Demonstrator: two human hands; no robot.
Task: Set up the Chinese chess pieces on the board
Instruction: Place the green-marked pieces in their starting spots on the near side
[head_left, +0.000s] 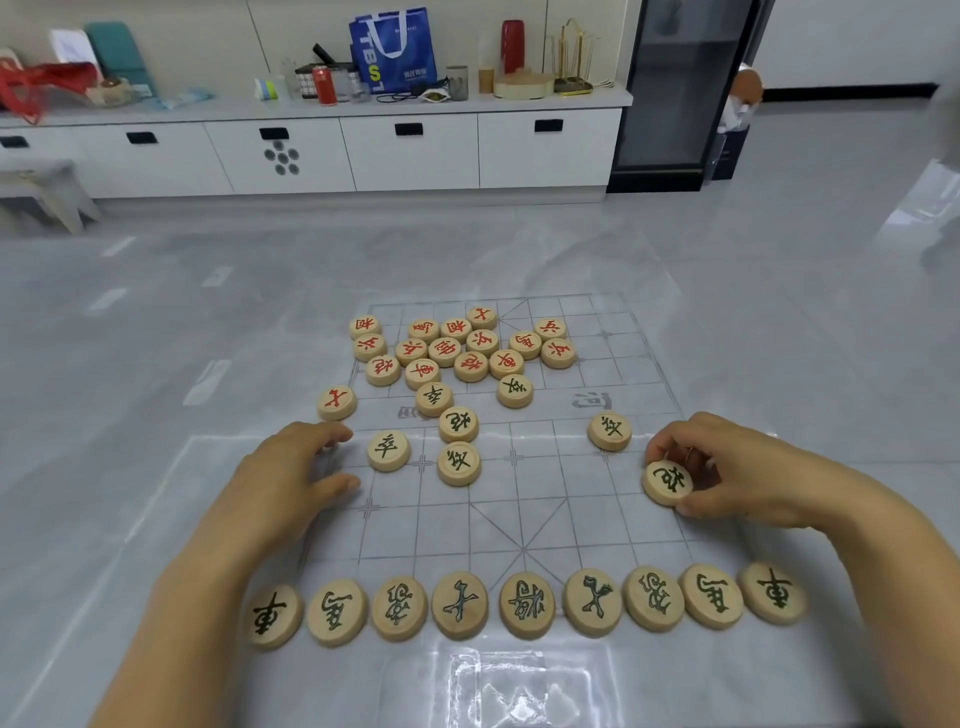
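Note:
A clear plastic chess board (519, 519) lies on the grey floor. Several black-lettered wooden pieces form a row (524, 605) along its near edge. Loose black pieces (458, 463) lie mid-board, and one more black piece (609, 431) sits toward the right. A cluster of red-lettered pieces (457, 345) fills the far half, with one red piece (336, 402) off to the left. My right hand (727, 467) pinches a black piece (667, 483) at the board's right edge. My left hand (296, 473) hovers at the left edge, fingers loosely curled and holding nothing.
A long white cabinet (405, 150) with a blue bag (395, 49), cans and boxes on top runs along the back wall. A dark glass-door fridge (680, 93) stands at the right. A stool (41, 192) is at the far left. Grey floor surrounds the board.

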